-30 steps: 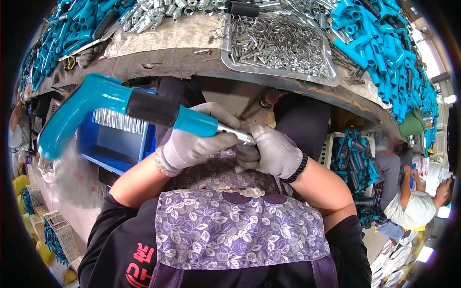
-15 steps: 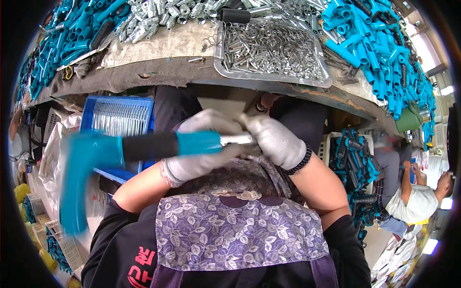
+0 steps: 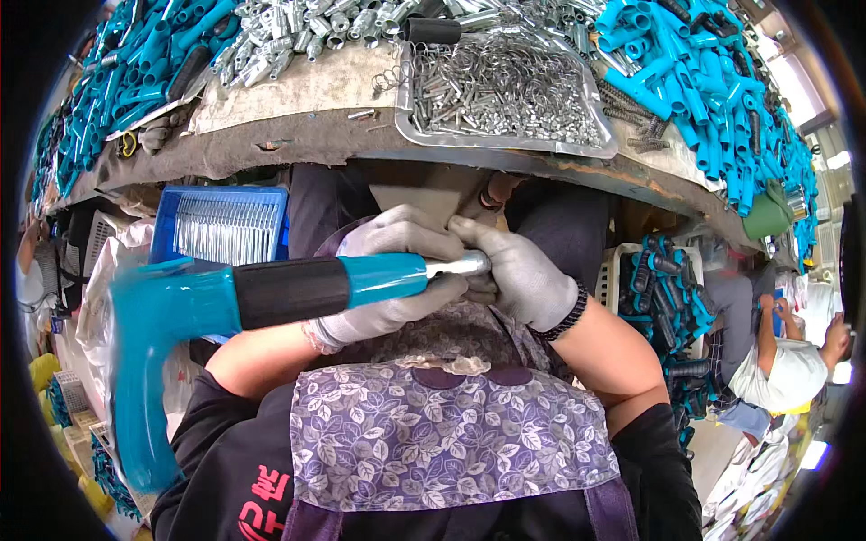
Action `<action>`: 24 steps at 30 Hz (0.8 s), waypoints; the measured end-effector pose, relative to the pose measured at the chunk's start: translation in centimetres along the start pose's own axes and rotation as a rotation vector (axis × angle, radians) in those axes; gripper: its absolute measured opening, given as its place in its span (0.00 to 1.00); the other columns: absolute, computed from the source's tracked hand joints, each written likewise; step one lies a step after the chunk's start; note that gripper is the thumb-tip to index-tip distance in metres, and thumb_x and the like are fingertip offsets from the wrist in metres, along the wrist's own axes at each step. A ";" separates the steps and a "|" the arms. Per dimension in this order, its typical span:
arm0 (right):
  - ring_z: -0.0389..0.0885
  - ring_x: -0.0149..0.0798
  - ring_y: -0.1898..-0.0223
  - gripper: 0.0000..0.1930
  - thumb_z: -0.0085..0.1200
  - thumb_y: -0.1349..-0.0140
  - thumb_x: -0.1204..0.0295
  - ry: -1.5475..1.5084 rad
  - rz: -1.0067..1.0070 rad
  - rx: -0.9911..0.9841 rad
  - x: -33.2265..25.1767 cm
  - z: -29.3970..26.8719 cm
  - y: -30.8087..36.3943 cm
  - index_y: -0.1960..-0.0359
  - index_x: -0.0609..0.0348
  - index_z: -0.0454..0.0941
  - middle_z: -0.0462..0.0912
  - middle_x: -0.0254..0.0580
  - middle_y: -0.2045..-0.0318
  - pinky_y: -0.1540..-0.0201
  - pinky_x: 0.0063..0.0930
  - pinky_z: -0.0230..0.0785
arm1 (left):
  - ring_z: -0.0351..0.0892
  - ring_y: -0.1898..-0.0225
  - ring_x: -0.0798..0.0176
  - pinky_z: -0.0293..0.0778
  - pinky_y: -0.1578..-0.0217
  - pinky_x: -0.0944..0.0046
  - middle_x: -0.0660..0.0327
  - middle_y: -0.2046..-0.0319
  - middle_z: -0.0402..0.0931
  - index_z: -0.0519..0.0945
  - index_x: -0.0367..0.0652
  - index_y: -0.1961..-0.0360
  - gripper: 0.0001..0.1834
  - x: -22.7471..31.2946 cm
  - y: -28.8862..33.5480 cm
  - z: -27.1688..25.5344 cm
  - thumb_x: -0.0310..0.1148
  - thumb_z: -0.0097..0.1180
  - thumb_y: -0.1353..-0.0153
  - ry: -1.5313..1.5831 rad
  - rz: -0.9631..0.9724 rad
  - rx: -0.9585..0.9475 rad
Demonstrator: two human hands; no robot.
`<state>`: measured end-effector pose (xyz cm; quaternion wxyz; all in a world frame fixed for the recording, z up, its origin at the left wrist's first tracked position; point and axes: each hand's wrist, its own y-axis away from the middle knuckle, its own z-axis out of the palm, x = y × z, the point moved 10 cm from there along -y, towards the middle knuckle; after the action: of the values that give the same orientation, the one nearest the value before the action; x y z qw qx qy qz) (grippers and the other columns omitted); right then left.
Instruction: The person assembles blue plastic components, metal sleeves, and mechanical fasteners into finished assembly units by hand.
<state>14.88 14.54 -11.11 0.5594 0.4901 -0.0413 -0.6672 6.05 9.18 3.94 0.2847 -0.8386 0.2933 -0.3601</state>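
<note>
A teal pistol-shaped tool (image 3: 381,277) lies across my lap, its bent handle to the left. It has a black ribbed sleeve and a silver metal nose. My left hand (image 3: 397,236), in a grey-white glove, is closed around the tool's front end, fingers above and below it. Also gloved, my right hand (image 3: 528,275) has thumb and fingers closed at the rounded metal nose (image 3: 471,263). Part of its fingers is hidden behind the nose. Beyond my hands, a metal tray (image 3: 505,142) of springs and small pins rests on the bench.
Heaps of teal tubes (image 3: 699,99) and silver metal parts (image 3: 316,32) cover the bench (image 3: 298,99). At left stands a blue crate (image 3: 225,194) of metal rods. A crate of teal and black tools (image 3: 663,288) is at right, near another person (image 3: 780,370).
The tool's handle end has swung slightly down. Its metal nose now shows a rounded tip beside my right fingers. The whole view has shifted a little.
</note>
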 end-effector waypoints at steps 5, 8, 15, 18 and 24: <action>0.74 0.38 0.71 0.25 0.50 0.32 0.46 1.157 -1.330 0.248 -9.5 3.7 7.1 0.70 0.59 0.78 0.72 0.35 0.77 0.57 0.37 0.70 | 0.75 0.68 0.69 0.73 0.66 0.65 0.64 0.65 0.78 0.75 0.42 0.54 0.14 -5.7 4.6 2.3 0.38 0.58 0.35 1.079 -1.022 0.353; 0.76 0.43 0.68 0.25 0.55 0.39 0.43 1.634 -1.938 0.547 -8.6 8.6 12.5 0.75 0.54 0.78 0.72 0.34 0.77 0.45 0.53 0.65 | 0.76 0.71 0.68 0.73 0.66 0.67 0.63 0.71 0.78 0.77 0.40 0.56 0.12 -4.9 4.3 3.6 0.37 0.56 0.33 1.320 -1.047 0.344; 0.77 0.36 0.74 0.05 0.57 0.38 0.70 1.037 -0.734 0.298 -7.2 1.8 3.5 0.67 0.57 0.77 0.74 0.39 0.80 0.71 0.29 0.71 | 0.80 0.66 0.63 0.77 0.67 0.61 0.60 0.65 0.79 0.77 0.39 0.57 0.13 -7.4 3.7 2.0 0.27 0.65 0.41 1.001 -0.805 0.352; 0.77 0.40 0.73 0.12 0.49 0.29 0.65 0.594 -0.316 -0.165 -1.0 1.5 0.8 0.51 0.58 0.73 0.76 0.42 0.74 0.70 0.32 0.72 | 0.80 0.68 0.64 0.78 0.66 0.63 0.57 0.66 0.80 0.76 0.36 0.56 0.13 -2.3 -0.1 1.1 0.26 0.63 0.41 0.184 -0.126 -0.032; 0.75 0.43 0.65 0.25 0.60 0.45 0.43 1.689 -1.841 0.599 -8.7 7.7 11.6 0.73 0.55 0.76 0.74 0.35 0.74 0.41 0.54 0.63 | 0.75 0.74 0.71 0.71 0.70 0.68 0.62 0.73 0.78 0.81 0.38 0.62 0.13 -5.7 3.2 3.6 0.38 0.54 0.32 1.285 -1.015 0.292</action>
<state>16.75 13.27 5.11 -0.3842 0.7127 0.5289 -0.2544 4.61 11.96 -2.83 -0.0294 -0.4548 -0.0648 -0.8878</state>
